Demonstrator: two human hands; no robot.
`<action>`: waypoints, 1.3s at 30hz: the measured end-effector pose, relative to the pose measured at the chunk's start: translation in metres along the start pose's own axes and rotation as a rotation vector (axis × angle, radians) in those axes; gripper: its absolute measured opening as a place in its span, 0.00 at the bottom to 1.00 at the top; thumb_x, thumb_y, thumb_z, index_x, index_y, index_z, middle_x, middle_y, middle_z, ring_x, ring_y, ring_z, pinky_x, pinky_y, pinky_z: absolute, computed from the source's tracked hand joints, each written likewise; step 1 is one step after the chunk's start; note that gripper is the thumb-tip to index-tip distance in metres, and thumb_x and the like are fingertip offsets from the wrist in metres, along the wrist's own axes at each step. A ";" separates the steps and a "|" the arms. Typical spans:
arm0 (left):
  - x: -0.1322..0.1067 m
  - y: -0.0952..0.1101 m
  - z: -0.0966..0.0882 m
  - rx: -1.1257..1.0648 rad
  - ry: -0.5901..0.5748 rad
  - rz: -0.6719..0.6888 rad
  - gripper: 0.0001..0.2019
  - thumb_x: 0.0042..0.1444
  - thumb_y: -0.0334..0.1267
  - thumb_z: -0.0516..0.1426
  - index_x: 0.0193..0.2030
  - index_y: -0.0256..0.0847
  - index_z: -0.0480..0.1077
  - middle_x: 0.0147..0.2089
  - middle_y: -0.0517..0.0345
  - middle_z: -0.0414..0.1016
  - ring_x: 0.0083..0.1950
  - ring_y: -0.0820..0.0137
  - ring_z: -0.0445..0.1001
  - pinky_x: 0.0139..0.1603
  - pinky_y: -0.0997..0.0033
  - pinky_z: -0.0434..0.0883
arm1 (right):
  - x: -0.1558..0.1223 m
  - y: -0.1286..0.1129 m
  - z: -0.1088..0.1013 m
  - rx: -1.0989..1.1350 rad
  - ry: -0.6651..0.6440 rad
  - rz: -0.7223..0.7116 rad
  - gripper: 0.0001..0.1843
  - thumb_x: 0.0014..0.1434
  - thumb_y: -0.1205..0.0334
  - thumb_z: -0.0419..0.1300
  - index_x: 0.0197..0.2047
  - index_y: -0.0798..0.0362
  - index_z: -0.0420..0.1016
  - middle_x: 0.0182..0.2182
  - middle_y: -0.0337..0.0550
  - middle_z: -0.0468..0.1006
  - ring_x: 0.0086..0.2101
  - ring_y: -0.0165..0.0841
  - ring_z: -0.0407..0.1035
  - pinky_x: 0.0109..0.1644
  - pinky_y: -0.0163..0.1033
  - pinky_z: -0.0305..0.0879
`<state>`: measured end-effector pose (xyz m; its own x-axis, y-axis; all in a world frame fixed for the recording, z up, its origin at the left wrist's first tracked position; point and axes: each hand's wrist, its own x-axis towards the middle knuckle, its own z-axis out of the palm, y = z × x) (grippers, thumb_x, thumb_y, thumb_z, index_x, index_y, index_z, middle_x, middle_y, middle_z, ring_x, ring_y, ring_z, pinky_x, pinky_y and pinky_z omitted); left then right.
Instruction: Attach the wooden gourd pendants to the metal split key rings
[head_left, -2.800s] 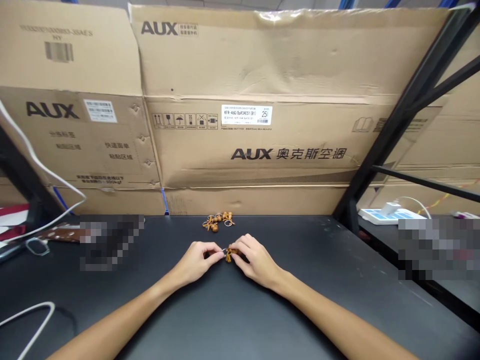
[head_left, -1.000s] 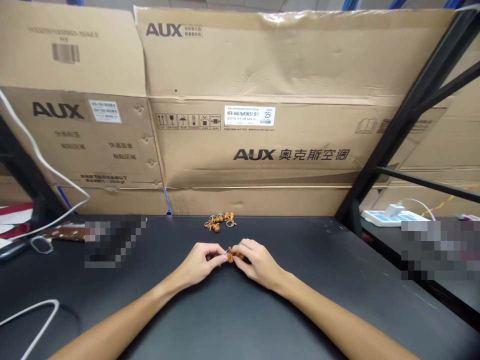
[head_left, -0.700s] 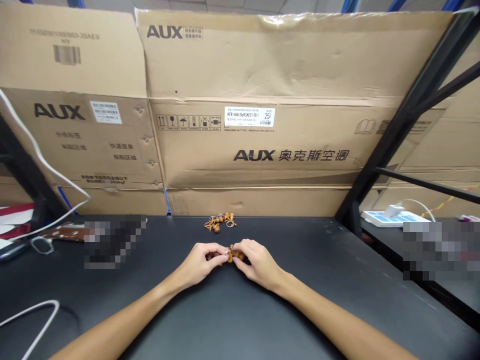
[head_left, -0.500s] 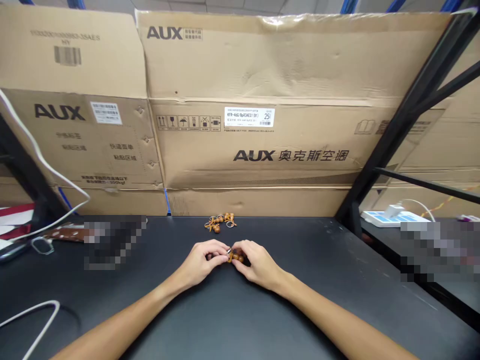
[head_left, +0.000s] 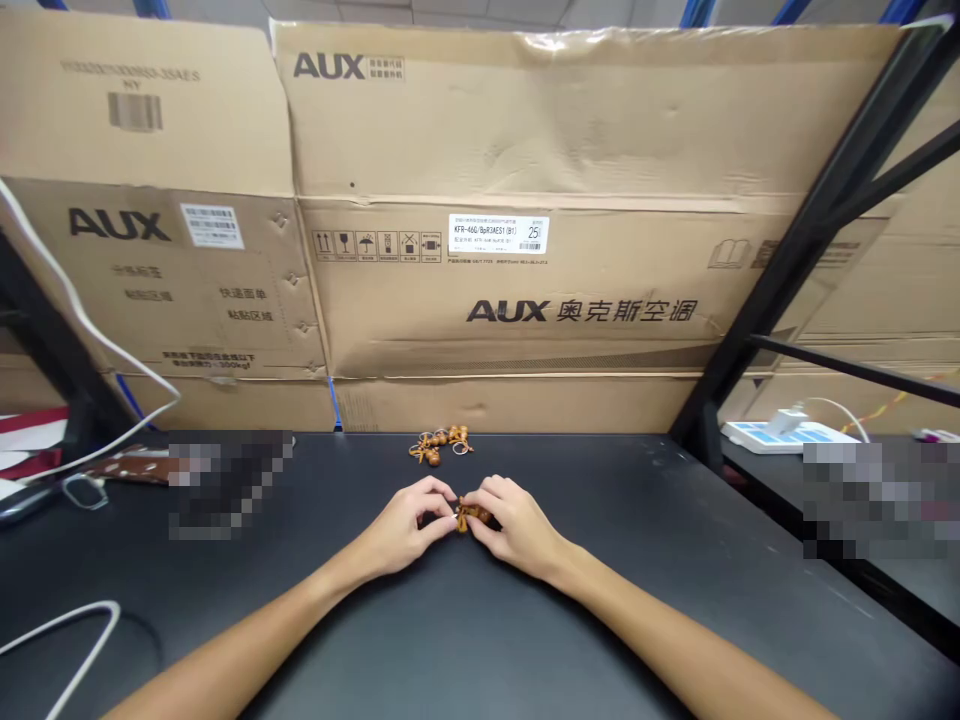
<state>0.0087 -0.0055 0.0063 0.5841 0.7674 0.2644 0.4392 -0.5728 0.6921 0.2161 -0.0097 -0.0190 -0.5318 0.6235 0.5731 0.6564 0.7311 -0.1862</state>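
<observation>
Both my hands meet at the middle of a black table (head_left: 480,620). My left hand (head_left: 405,525) pinches one end of a small brown wooden-bead charm (head_left: 469,515), fingers curled. My right hand (head_left: 514,525) grips the other end of the same charm, fingers closed round it. Most of the charm is hidden between my fingertips. A little heap of similar brown bead charms with metal rings (head_left: 441,443) lies further back, near the cardboard wall, apart from my hands.
Big AUX cardboard boxes (head_left: 510,200) stand along the back of the table. A black metal rack post (head_left: 795,240) rises at the right, with a white power strip (head_left: 780,430) behind it. White cables (head_left: 75,620) lie at the left.
My hands have stayed in place, with only small finger movements on the charm. The heap behind has not moved.
</observation>
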 end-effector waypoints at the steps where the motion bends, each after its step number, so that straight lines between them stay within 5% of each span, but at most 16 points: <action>1: 0.000 0.000 0.000 -0.006 0.003 0.002 0.13 0.60 0.44 0.53 0.31 0.40 0.74 0.47 0.56 0.70 0.34 0.74 0.68 0.35 0.76 0.65 | 0.000 0.000 0.000 0.004 0.000 0.000 0.07 0.58 0.68 0.57 0.41 0.51 0.72 0.32 0.42 0.73 0.32 0.34 0.65 0.38 0.39 0.61; 8: 0.003 -0.002 -0.006 -0.090 0.014 -0.047 0.13 0.59 0.44 0.54 0.33 0.39 0.75 0.47 0.56 0.68 0.29 0.78 0.62 0.31 0.76 0.62 | -0.001 0.000 -0.001 0.020 -0.024 -0.010 0.07 0.58 0.68 0.57 0.41 0.51 0.72 0.31 0.41 0.72 0.32 0.33 0.64 0.38 0.38 0.61; 14: 0.000 0.000 -0.005 -0.085 -0.062 0.023 0.12 0.59 0.45 0.55 0.35 0.41 0.76 0.49 0.55 0.66 0.38 0.73 0.67 0.35 0.76 0.64 | -0.001 0.000 -0.001 0.041 -0.004 -0.004 0.10 0.60 0.67 0.56 0.45 0.51 0.73 0.32 0.41 0.71 0.32 0.32 0.64 0.38 0.37 0.60; 19: -0.002 0.003 -0.002 -0.012 -0.060 0.054 0.11 0.57 0.43 0.57 0.29 0.39 0.72 0.49 0.57 0.66 0.40 0.72 0.68 0.47 0.70 0.65 | -0.001 -0.001 -0.001 0.026 0.019 0.008 0.09 0.62 0.64 0.55 0.44 0.51 0.74 0.30 0.41 0.71 0.31 0.31 0.64 0.38 0.37 0.60; 25: -0.002 0.002 0.003 0.075 -0.001 0.065 0.17 0.59 0.42 0.55 0.22 0.37 0.67 0.47 0.57 0.67 0.39 0.72 0.68 0.45 0.71 0.66 | -0.001 -0.001 -0.001 0.007 -0.017 -0.047 0.09 0.62 0.64 0.55 0.44 0.51 0.74 0.31 0.42 0.71 0.31 0.31 0.63 0.38 0.37 0.60; 31: -0.003 0.003 0.002 0.091 -0.014 0.112 0.14 0.63 0.39 0.50 0.29 0.39 0.72 0.48 0.54 0.66 0.40 0.72 0.69 0.48 0.71 0.66 | -0.001 0.000 0.000 -0.002 0.007 -0.015 0.08 0.61 0.65 0.55 0.43 0.52 0.73 0.30 0.41 0.71 0.30 0.31 0.63 0.37 0.37 0.59; 39: -0.001 0.001 0.002 0.093 0.002 0.066 0.21 0.62 0.43 0.51 0.20 0.37 0.70 0.44 0.56 0.68 0.37 0.73 0.70 0.44 0.72 0.66 | -0.001 -0.002 -0.001 0.012 -0.029 -0.068 0.09 0.62 0.64 0.54 0.44 0.51 0.73 0.31 0.41 0.71 0.31 0.31 0.63 0.38 0.37 0.59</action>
<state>0.0101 -0.0080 0.0055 0.6126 0.7277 0.3084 0.4615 -0.6461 0.6079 0.2161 -0.0116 -0.0181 -0.5903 0.5800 0.5613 0.6121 0.7750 -0.1572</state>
